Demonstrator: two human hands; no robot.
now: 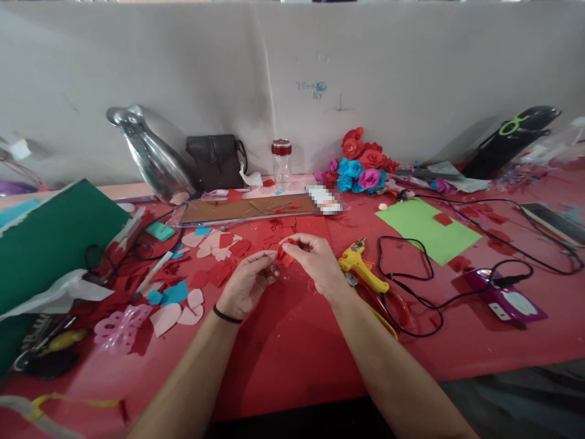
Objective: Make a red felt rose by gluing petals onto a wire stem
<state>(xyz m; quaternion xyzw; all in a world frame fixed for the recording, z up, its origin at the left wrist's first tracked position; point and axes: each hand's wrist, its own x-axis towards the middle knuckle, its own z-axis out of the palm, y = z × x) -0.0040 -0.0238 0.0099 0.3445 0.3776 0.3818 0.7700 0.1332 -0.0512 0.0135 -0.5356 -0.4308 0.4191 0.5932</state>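
So, far left, you've got that green panel (68, 231) parked out at the edge, I'd guess just to keep it off your working patch. Moving in, pink petal shapes (167, 318) and blue scraps (176, 294) lie loose on the tabletop (283, 378) short of your left hand (244, 283), probably so they're easy to reach. That hand's half curled, thumb and index close together right beside the red piece (287, 255). Can't tell if it's actually gripping or only steadying from that side.

The red piece itself is up between your two hands, over the middle of the red surface. Looks small, thin and papery, sort of curved or folded where your fingers cover it. Red on red, so its outline's hard to read. Your right hand (315, 262) has it in a fingertip pinch, which seems right for something that flimsy, less chance of crushing it.

Just right of that wrist, the yellow glue gun (368, 268) lies close by, likely for quick access. Its black cable loops off toward the purple box (507, 299), well out of your way.
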